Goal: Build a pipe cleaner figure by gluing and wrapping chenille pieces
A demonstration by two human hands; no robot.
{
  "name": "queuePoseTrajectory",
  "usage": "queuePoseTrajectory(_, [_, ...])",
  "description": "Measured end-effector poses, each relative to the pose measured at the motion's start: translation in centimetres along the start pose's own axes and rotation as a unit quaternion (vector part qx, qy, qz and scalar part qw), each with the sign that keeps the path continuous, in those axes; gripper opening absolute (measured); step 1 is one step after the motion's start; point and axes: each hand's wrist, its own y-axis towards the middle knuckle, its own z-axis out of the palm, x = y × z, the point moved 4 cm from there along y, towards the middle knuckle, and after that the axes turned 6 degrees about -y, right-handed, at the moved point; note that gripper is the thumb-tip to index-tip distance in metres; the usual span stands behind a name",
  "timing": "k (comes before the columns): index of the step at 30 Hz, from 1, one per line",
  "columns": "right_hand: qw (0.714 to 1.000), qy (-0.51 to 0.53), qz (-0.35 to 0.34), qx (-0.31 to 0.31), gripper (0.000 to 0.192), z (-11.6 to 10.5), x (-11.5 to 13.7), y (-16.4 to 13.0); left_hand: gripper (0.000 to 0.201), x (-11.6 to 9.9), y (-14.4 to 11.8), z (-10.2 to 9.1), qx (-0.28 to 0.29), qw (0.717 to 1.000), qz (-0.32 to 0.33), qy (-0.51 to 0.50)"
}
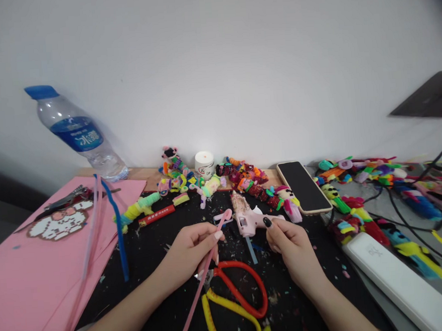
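Observation:
My left hand (196, 249) is closed, pinching a pink pipe cleaner (199, 292) between thumb and fingers. The pipe cleaner's top end is bent into a small loop, and its tail slants down to the lower edge of view. My right hand (291, 241) is closed around the handle of a pale pink glue gun (249, 221), which lies on the black mat with its crusted nozzle towards the wall. A bluish glue stick (251, 250) sticks out of the gun. Below my hands lie scissors (260, 290) with one red and one yellow handle, their blades partly hidden by my left hand.
Pipe-cleaner figures (250, 178) line the wall around a white jar (204, 165). A phone (304, 186), a white power bank-like block (408, 284) and black cables lie right. Left are a tilted water bottle (78, 131), pink sheets (22, 287), pliers (66, 199) and a blue pipe cleaner (118, 231).

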Motion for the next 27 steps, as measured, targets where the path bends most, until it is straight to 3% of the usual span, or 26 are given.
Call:
queuePoseTrajectory(6, [0.998, 0.020, 0.014, -0.052, 0.026, -0.63, -0.01, 0.12, 0.030, 0.02, -0.04, -0.02, 0.000, 1.000, 0.003, 0.001])
queuePoseTrajectory(13, [0.997, 0.050, 0.009, -0.065, 0.008, -0.86, -0.42, 0.53, 0.029, -0.04, 0.13, 0.03, 0.002, 1.000, 0.003, -0.004])
queuePoseTrajectory(27, [0.992, 0.061, 0.014, -0.110, 0.020, -1.03, -0.03, 0.54, 0.028, -0.09, 0.06, 0.00, 0.003, 1.000, 0.007, -0.003])
